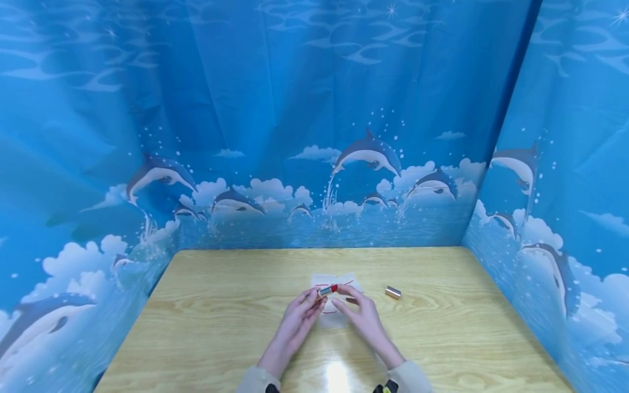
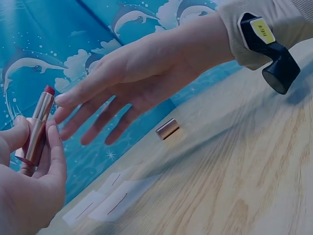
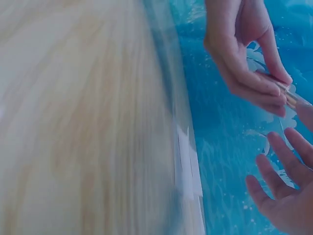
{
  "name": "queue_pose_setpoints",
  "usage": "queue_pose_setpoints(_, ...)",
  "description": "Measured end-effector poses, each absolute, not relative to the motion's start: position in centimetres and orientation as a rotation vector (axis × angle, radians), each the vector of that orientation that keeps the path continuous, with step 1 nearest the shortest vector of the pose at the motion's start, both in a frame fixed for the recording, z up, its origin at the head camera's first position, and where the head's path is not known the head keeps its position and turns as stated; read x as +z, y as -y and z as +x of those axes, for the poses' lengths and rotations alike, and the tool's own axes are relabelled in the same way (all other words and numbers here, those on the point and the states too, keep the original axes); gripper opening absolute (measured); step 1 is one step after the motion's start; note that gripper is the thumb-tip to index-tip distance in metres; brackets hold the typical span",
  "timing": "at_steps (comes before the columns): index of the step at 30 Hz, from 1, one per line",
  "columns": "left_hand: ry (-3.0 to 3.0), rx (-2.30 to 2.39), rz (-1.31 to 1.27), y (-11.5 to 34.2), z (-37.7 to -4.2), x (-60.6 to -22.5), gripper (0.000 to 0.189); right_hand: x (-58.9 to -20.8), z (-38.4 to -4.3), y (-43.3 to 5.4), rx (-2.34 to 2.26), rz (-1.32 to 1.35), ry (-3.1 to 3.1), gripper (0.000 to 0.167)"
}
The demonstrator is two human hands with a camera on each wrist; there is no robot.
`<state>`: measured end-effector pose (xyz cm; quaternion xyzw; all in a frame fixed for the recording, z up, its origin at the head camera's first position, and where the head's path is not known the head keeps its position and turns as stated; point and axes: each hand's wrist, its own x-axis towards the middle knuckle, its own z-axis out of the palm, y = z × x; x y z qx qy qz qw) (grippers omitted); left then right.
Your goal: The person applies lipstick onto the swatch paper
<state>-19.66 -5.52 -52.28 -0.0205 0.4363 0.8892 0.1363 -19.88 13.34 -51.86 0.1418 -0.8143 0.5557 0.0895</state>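
Note:
A rose-gold lipstick (image 1: 326,291) with its red tip out is held upright-slanted over the table. My left hand (image 1: 298,321) grips its base between thumb and fingers, as the left wrist view shows on the metal case (image 2: 41,110). Beside the tip is my right hand (image 1: 365,319), its fingers spread and fairly straight. In the left wrist view its thumb and index finger come right up to the lipstick's upper part; whether they touch it I cannot tell. The loose lipstick cap (image 1: 393,292) lies on its side to the right. Under the hands are white paper slips (image 1: 332,320) with red lines.
The wooden table (image 1: 221,305) carries the slips and the cap. Blue curtains (image 1: 275,120) printed with dolphins hang behind it and at both sides. Bright light reflects off the table's front part.

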Motion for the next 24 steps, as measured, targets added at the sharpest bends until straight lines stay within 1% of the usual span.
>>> queue_pose_setpoints(7, -1.208, 2.574, -0.036, 5.1, -19.5, -52.3, 0.050, -51.7, -20.3, -12.3, 1.866, 0.352, 2.314, 0.031)
queue_pose_setpoints(13, -1.210, 2.550, -0.018, 4.7, -19.5, -52.4, 0.043, -51.3, -20.2, -11.7, 1.914, 0.263, 2.258, 0.025)
queue_pose_setpoints(20, -1.328, 2.439, 0.109, 4.6, -19.2, -52.3, 0.044, -50.7, -20.6, -12.2, 1.954, 0.367, 2.256, 0.029)
queue_pose_setpoints(24, -1.423, 2.361, 0.231, 4.7, -18.9, -52.2, 0.045, -50.1, -20.7, -12.5, 2.032, 0.380, 2.286, 0.027)
